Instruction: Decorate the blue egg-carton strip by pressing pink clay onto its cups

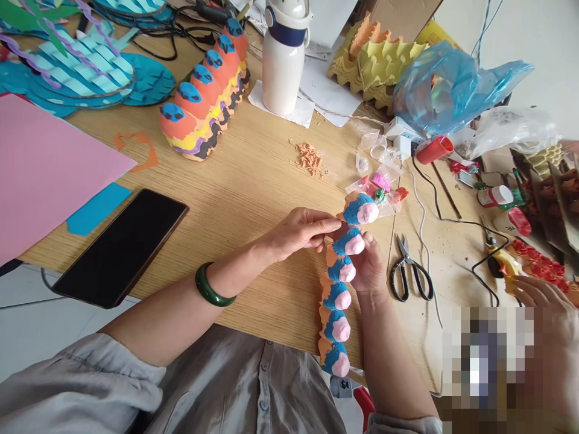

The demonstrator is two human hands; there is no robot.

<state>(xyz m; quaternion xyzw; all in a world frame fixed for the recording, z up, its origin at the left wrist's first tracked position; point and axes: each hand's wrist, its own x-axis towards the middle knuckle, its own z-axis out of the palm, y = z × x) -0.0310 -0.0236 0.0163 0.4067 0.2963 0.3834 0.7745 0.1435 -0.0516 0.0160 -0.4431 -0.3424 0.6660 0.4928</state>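
Note:
A strip cut from an orange egg carton (337, 295) hangs over the table's front edge, its row of bumps coated blue with a pink lump on each. My left hand (298, 234) pinches the strip's left edge near the top, between thumb and fingers. From the other side my right hand (371, 265) grips the same strip, thumb up; its fingers are partly hidden behind the strip. Right of that hand lie black-handled scissors (409, 271), blades slightly apart. Beyond the strip's top are small plastic wrappers with coloured clay (381, 188).
A painted egg-carton piece (205, 90) and a white bottle (283, 60) stand at the back. Left lie a phone (122, 247) and pink sheet (54, 175). Orange scraps (309, 158) sit mid-table. Cables (425, 223) run rightward, where another person's hand (547, 301) holds something yellow.

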